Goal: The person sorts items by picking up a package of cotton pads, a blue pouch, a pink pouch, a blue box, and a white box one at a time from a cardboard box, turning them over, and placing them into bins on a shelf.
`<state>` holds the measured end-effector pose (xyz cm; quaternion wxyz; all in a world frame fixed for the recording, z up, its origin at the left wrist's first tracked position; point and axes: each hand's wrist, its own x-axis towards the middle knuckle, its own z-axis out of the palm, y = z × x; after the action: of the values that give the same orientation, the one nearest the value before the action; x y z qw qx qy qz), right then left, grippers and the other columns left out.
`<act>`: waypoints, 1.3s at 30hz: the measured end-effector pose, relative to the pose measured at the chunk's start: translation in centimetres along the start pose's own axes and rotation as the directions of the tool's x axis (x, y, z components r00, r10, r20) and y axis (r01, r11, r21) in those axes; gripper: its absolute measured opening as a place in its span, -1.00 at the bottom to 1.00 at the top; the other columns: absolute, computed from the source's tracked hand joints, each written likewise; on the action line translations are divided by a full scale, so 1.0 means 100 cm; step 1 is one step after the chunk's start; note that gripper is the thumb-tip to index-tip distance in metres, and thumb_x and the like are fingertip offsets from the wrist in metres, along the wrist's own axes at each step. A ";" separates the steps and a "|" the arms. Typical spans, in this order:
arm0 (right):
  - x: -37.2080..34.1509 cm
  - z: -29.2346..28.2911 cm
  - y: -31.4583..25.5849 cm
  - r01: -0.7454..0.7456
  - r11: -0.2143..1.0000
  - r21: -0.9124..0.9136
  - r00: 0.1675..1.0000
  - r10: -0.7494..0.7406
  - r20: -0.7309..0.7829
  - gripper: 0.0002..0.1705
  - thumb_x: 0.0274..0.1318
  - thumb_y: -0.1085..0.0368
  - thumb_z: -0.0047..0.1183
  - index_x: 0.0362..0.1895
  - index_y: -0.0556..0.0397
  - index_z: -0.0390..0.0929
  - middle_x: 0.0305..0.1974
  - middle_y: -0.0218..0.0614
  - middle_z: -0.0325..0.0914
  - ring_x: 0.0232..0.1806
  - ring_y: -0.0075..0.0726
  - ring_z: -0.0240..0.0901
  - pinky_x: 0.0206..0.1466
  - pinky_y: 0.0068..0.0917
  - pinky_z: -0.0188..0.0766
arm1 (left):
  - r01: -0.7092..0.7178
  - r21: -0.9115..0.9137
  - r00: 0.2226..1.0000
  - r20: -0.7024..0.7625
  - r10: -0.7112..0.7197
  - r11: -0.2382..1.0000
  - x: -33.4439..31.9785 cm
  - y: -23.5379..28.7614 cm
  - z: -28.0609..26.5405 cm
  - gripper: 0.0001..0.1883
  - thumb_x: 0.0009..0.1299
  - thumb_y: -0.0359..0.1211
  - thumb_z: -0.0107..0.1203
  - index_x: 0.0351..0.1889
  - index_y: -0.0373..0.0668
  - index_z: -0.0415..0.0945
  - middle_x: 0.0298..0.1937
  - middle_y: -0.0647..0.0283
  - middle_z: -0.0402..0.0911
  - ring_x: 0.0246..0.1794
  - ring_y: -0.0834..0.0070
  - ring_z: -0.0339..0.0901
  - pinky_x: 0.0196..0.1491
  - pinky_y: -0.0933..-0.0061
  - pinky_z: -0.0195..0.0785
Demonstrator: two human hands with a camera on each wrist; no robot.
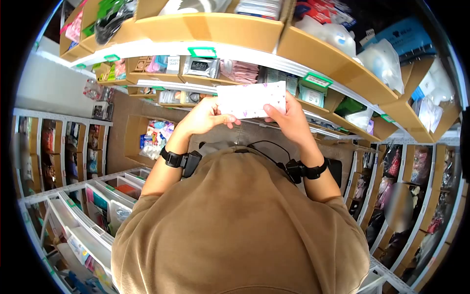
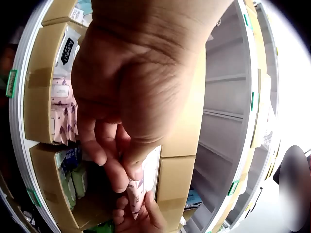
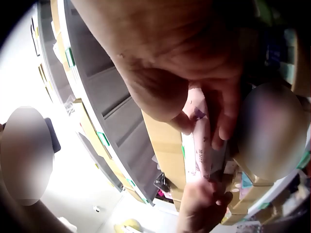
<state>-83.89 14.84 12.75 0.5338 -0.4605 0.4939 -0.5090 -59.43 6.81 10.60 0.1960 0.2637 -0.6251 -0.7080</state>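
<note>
Packet (image 1: 250,100): pale with purple print, held between both hands, before the shelf (image 1: 249,55)
Left hand (image 1: 201,116): pinches one end
Right hand (image 1: 292,121): grips the opposite end, thumb on top
Floor (image 1: 115,152): open carton (image 1: 132,134) of mixed packs, left

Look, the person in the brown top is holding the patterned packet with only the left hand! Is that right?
Not quite: it isn't only the left hand. The head view shows the right hand gripping it too, so the person in the brown top is holding the patterned packet with both hands.
</note>
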 end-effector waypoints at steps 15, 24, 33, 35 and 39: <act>0.073 0.136 0.022 -0.112 0.993 -0.048 0.992 0.115 0.058 -0.63 0.23 0.46 0.10 0.11 0.20 0.38 -0.05 -0.26 0.55 -0.07 -0.42 0.54 -0.16 -0.51 0.63 | -0.065 -0.080 0.924 -0.382 0.030 0.995 -0.090 -0.041 -0.119 -0.75 0.41 -0.53 0.11 0.03 -0.30 0.44 -0.19 0.28 0.67 -0.31 0.63 0.58 -0.22 0.60 0.45; 0.116 0.166 0.049 0.139 0.895 -0.424 0.990 -0.135 0.040 -0.63 0.11 0.39 0.22 0.00 0.21 0.46 -0.28 -0.28 0.63 -0.29 -0.45 0.54 -0.23 -0.47 0.48 | 0.007 -0.075 0.928 -0.371 -0.034 0.997 -0.128 -0.037 -0.176 -0.80 0.45 -0.46 0.08 -0.01 -0.30 0.46 -0.17 0.21 0.66 -0.22 0.58 0.59 -0.11 0.52 0.49; 0.200 0.089 0.052 0.015 0.017 -1.000 0.970 -0.243 0.010 -0.64 0.10 0.19 0.14 -0.12 0.21 0.55 -0.14 0.13 0.57 -0.08 0.17 0.53 0.01 -0.04 0.43 | 0.009 -0.062 0.965 -0.260 -0.025 0.998 -0.137 -0.054 -0.222 -0.79 0.47 -0.38 0.05 0.02 -0.19 0.47 -0.14 0.27 0.67 -0.25 0.61 0.56 -0.14 0.56 0.37; 0.209 0.101 0.051 0.017 -0.140 -0.990 0.979 -0.199 0.045 -0.65 0.10 0.19 0.14 -0.14 0.22 0.55 -0.14 0.13 0.58 -0.08 0.17 0.53 0.01 -0.03 0.41 | -0.001 -0.074 0.969 -0.245 -0.017 0.997 -0.139 -0.056 -0.226 -0.79 0.47 -0.38 0.05 0.03 -0.20 0.47 -0.14 0.26 0.67 -0.26 0.62 0.55 -0.14 0.56 0.38; 0.230 0.111 0.059 -0.173 -0.238 -0.956 0.978 -0.154 -0.139 -0.70 0.13 0.25 0.00 -0.06 -0.01 0.59 0.00 -0.01 0.56 0.06 0.16 0.46 0.09 -0.02 0.38 | 0.034 -0.092 0.967 -0.248 -0.056 0.995 -0.148 -0.065 -0.229 -0.79 0.46 -0.45 0.05 0.00 -0.33 0.45 -0.16 0.19 0.65 -0.23 0.56 0.57 -0.10 0.52 0.46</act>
<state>-72.41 -7.87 6.52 -0.0848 -0.6433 0.7601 0.0349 -33.28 -1.17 4.30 0.2685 0.3564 -0.5579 -0.6998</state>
